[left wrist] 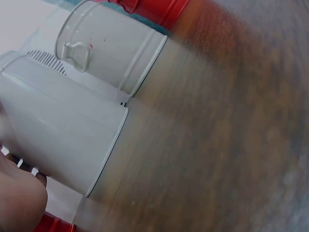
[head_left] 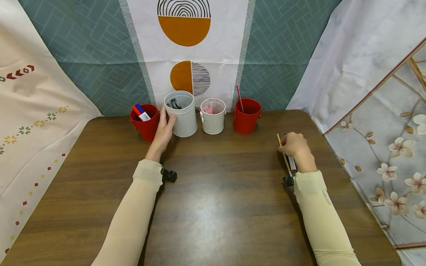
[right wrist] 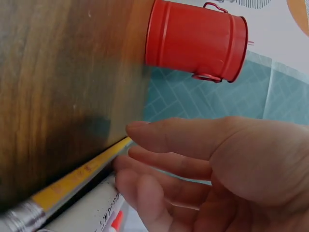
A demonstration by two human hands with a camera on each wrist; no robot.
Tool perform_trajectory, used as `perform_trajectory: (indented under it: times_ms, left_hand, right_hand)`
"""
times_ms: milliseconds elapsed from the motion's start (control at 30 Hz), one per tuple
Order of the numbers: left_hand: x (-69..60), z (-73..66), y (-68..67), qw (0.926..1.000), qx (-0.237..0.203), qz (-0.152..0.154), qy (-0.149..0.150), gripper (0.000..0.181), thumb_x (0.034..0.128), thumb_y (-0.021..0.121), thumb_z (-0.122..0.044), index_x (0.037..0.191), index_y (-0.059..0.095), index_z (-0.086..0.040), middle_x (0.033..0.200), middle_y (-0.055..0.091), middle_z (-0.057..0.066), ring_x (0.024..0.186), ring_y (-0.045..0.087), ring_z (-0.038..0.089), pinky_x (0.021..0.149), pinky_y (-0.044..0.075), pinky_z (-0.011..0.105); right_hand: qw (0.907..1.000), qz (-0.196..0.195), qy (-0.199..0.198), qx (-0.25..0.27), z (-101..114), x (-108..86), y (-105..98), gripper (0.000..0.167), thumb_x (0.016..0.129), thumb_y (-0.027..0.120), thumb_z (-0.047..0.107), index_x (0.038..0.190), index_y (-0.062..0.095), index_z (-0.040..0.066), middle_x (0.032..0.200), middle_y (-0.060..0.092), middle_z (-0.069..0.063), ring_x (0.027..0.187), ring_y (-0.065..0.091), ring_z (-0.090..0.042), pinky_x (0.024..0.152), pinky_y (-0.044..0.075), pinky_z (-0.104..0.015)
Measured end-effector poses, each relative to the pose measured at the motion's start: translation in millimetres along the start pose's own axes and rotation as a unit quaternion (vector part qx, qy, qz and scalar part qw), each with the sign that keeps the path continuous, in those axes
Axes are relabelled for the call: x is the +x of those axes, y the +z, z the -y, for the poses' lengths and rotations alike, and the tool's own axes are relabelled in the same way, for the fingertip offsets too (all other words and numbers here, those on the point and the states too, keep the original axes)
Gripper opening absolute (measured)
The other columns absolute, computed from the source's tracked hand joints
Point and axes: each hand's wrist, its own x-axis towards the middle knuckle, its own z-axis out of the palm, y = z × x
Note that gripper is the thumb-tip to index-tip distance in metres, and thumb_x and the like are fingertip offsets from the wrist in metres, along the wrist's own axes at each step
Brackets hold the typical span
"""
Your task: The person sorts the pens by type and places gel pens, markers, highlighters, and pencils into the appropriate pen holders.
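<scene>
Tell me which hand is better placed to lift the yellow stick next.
Probably the right hand: it is right at the yellow stick, while the left hand holds the tall white bucket, well away.

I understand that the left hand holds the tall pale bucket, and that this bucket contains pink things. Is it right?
Not pink: the head view shows dark things in the tall pale bucket that the left hand holds. The pink things are in the shorter white bucket beside it.

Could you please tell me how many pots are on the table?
4, along the back: left red pot, tall pot held by the left hand, small white pot, right red pot.
</scene>
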Motion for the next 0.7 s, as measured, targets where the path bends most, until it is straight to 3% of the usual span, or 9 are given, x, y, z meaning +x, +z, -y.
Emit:
perform_trajectory:
  times_ms: [167, 233, 300, 400, 567, 700]
  left_hand:
    - [-0.6, 0.0, -1.0, 1.0000, 0.000, 0.002, -0.003, 0.075, 0.1134, 0.047, -0.031, 0.173, 0.001, -0.027, 0.179, 0.001, -0.006, 0.165, -0.001, 0.016, 0.134, 0.004, 0.046]
    - [-0.4, -0.2, -1.2, 1.0000, -0.003, 0.005, -0.006, 0.076, 0.1134, 0.047, -0.030, 0.173, 0.000, -0.026, 0.180, 0.000, -0.006, 0.165, -0.002, 0.016, 0.134, 0.004, 0.046]
    - [-3.4, -8.9, -0.3, 0.9999, -0.008, 0.008, -0.010, 0.077, 0.1131, 0.048, -0.027, 0.173, 0.000, -0.022, 0.180, -0.001, -0.003, 0.165, -0.002, 0.019, 0.134, 0.003, 0.046]
    - [-1.4, -8.1, -0.2, 0.9999, -0.010, 0.007, -0.008, 0.077, 0.1129, 0.048, -0.025, 0.172, 0.000, -0.021, 0.180, 0.000, -0.002, 0.165, -0.003, 0.019, 0.134, 0.003, 0.046]
    - [3.0, 2.6, -0.9, 1.0000, -0.003, 0.002, -0.001, 0.076, 0.1129, 0.048, -0.028, 0.172, 0.000, -0.025, 0.180, 0.000, -0.005, 0.165, -0.003, 0.016, 0.134, 0.002, 0.045]
    - [0.9, 2.9, -1.0, 1.0000, 0.001, 0.002, -0.003, 0.076, 0.1132, 0.048, -0.031, 0.172, 0.001, -0.028, 0.179, 0.001, -0.008, 0.165, -0.002, 0.015, 0.134, 0.003, 0.045]
  right_hand:
    - [0.9998, 0.020, 0.008, 0.004, 6.0, -1.1, 3.5, 0.037, 0.095, 0.076, 0.015, 0.124, 0.070, -0.006, 0.129, 0.063, -0.037, 0.118, 0.057, -0.063, 0.099, 0.051, -0.069]
    - [0.9994, 0.028, 0.014, 0.012, 8.2, -1.8, 4.8, 0.039, 0.095, 0.077, 0.012, 0.127, 0.068, -0.008, 0.125, 0.066, -0.036, 0.111, 0.063, -0.057, 0.095, 0.056, -0.064]
    - [0.9993, 0.028, 0.018, 0.016, 9.6, -2.4, 5.8, 0.040, 0.094, 0.078, 0.010, 0.127, 0.068, -0.008, 0.121, 0.068, -0.034, 0.102, 0.068, -0.051, 0.089, 0.058, -0.058]
    - [0.9991, 0.023, 0.023, 0.025, 10.3, -1.0, 7.0, 0.039, 0.091, 0.080, 0.009, 0.125, 0.069, -0.008, 0.108, 0.072, -0.029, 0.081, 0.072, -0.034, 0.081, 0.061, -0.050]
    - [0.9990, 0.014, 0.024, 0.037, 10.0, 2.0, 9.6, 0.033, 0.089, 0.080, 0.005, 0.119, 0.071, -0.005, 0.098, 0.075, -0.025, 0.063, 0.073, -0.016, 0.087, 0.061, -0.053]
    - [0.9990, 0.009, 0.021, 0.040, 10.9, 2.2, 11.6, 0.028, 0.088, 0.080, 0.005, 0.114, 0.071, -0.004, 0.103, 0.073, -0.029, 0.059, 0.073, -0.013, 0.091, 0.060, -0.056]
